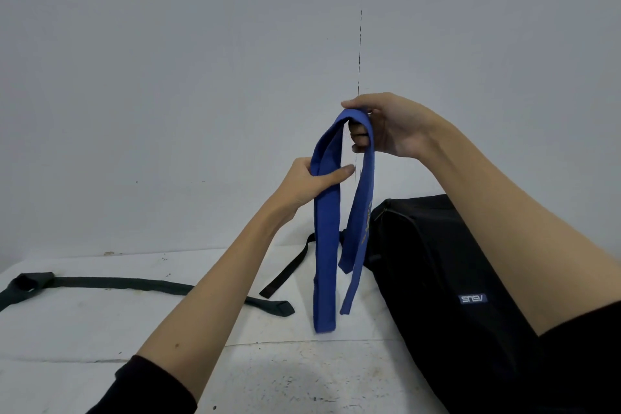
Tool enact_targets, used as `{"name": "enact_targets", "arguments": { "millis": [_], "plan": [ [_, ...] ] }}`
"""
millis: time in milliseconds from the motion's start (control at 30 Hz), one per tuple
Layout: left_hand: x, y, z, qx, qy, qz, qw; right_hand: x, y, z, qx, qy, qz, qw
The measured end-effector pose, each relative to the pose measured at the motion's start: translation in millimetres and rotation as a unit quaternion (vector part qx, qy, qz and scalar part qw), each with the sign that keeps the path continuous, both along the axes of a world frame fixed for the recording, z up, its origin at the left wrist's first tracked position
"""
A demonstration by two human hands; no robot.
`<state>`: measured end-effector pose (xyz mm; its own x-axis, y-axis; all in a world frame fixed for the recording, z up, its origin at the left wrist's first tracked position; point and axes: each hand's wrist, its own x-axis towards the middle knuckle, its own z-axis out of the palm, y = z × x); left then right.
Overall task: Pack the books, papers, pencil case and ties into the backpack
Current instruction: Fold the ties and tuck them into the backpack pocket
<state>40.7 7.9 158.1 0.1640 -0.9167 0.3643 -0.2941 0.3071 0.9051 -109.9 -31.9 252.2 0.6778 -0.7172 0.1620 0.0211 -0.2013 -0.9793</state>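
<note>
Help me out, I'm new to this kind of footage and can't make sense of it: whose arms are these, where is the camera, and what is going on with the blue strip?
There is no machine here. The one picture comes from a camera worn on a person's head, looking forward and down, so the two arms are that person's own. The right hand holds a blue tie up by its fold, so both ends hang down to the white table. The left hand pinches one hanging side lower down. A dark green tie lies stretched out on the table to the left. A black backpack lies on the right, one strap trailing out. Behind is a bare grey wall.
</note>
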Motion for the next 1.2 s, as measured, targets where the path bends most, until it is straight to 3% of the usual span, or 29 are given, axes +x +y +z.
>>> {"name": "enact_targets", "arguments": {
  "millis": [200, 433, 600, 833, 1033, 1200],
  "plan": [
    [11.5, 6.5, 15.6, 0.002, 0.084, -0.054, 0.995, -9.0, -7.3, -8.0, 0.021, -0.026, 0.039, 0.999],
    [7.6, 10.8, 31.9, -0.016, 0.059, -0.010, 0.998, -5.5, -7.3, -15.5, 0.035, -0.019, 0.041, 0.998],
    [-3.0, 13.6, 27.5, 0.019, 0.082, -0.105, 0.991, -1.1, -11.2, -18.0, 0.016, -0.042, 0.012, 0.999],
    [-6.2, 14.7, 21.2, 0.038, 0.133, -0.132, 0.982, -1.6, -12.2, -17.0, -0.023, -0.004, -0.031, 0.999],
    [-9.2, 10.6, 20.8, -0.001, 0.003, -0.023, 1.000, 1.1, -12.6, -13.7, -0.042, 0.101, -0.082, 0.991],
    [-4.2, 7.5, 24.6, -0.025, -0.100, -0.010, 0.995, 5.6, -10.9, -17.1, -0.093, 0.156, -0.113, 0.977]
  ]
}}
